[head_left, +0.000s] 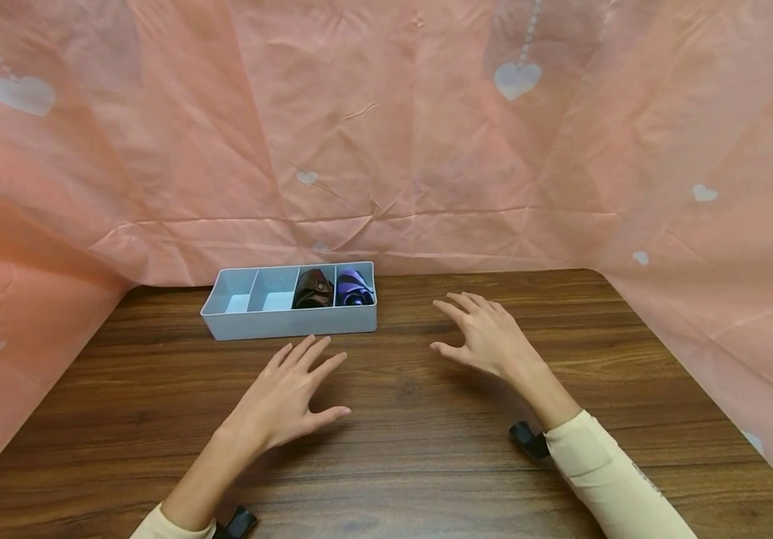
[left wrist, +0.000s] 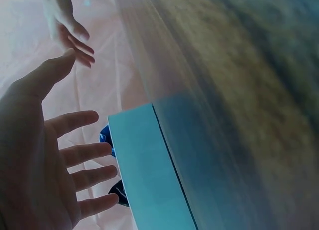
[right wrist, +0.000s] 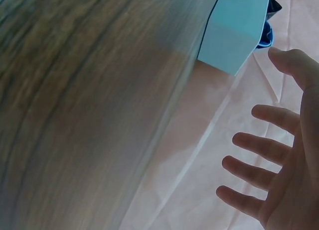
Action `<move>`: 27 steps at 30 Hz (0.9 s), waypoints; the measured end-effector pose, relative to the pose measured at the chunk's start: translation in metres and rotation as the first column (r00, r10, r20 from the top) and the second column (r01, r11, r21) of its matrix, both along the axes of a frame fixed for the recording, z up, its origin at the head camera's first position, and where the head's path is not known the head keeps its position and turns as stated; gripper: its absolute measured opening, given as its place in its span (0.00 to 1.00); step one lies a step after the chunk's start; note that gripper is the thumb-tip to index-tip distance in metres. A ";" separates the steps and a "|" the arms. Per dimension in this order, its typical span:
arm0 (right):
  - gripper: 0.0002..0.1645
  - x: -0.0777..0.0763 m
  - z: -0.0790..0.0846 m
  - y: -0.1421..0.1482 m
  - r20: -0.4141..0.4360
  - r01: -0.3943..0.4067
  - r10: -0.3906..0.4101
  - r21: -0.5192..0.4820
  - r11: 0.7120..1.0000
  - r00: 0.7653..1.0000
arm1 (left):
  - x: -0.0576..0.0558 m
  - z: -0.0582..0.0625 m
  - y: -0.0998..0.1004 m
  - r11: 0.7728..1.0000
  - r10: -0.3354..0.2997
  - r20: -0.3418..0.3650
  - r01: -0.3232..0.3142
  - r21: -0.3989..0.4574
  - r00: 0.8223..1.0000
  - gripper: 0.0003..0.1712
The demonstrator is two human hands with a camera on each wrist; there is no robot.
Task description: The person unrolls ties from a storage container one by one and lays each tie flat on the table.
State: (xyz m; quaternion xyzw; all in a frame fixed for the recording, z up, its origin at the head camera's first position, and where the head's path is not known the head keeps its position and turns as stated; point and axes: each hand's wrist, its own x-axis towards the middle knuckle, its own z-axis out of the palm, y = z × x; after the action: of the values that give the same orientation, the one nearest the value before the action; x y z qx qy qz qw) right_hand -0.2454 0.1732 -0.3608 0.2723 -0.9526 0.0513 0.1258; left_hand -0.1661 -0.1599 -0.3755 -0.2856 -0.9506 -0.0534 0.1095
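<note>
A light blue box (head_left: 292, 324) with a row of compartments stands at the back of the table, left of centre. Its rightmost compartment holds a rolled purple striped necktie (head_left: 355, 288). Beside that, a rolled dark brown necktie (head_left: 314, 289) fills another compartment; the two left ones show bare floors. My left hand (head_left: 285, 397) is over the table just in front of the box, fingers spread, holding nothing. To the right of the box is my right hand (head_left: 490, 337), also with fingers apart and nothing in its grasp. Both wrist views show bare palms.
The brown wood-grain table (head_left: 413, 457) spreads under both hands. A pink cloth (head_left: 386, 150) with white hearts hangs behind the table and along both sides. Each wrist carries a black strap piece (head_left: 527, 440) near the cream sleeve (head_left: 602, 468).
</note>
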 end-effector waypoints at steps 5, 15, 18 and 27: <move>0.45 -0.001 0.000 -0.002 0.011 -0.002 0.002 -0.009 1.000 1.000 | 0.001 0.001 -0.001 1.000 -0.001 -0.009 0.001 0.006 1.000 0.44; 0.45 -0.003 0.000 -0.007 0.025 0.002 -0.002 -0.021 1.000 1.000 | 0.001 0.005 0.000 1.000 -0.002 -0.006 0.002 0.009 1.000 0.44; 0.45 -0.003 0.000 -0.009 0.028 -0.001 0.001 -0.024 1.000 1.000 | 0.002 0.005 0.000 1.000 -0.001 -0.001 0.001 0.009 1.000 0.44; 0.45 -0.005 -0.001 -0.013 0.033 -0.008 0.009 -0.041 0.999 0.999 | 0.002 0.006 0.001 1.000 0.003 0.009 -0.003 0.000 1.000 0.44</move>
State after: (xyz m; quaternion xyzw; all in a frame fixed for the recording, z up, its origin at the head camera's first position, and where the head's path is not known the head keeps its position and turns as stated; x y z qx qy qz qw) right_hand -0.2502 0.1599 -0.3617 0.2727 -0.9521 0.0757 0.1155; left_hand -0.1645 -0.1592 -0.3697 -0.2840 -0.9515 -0.0545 0.1055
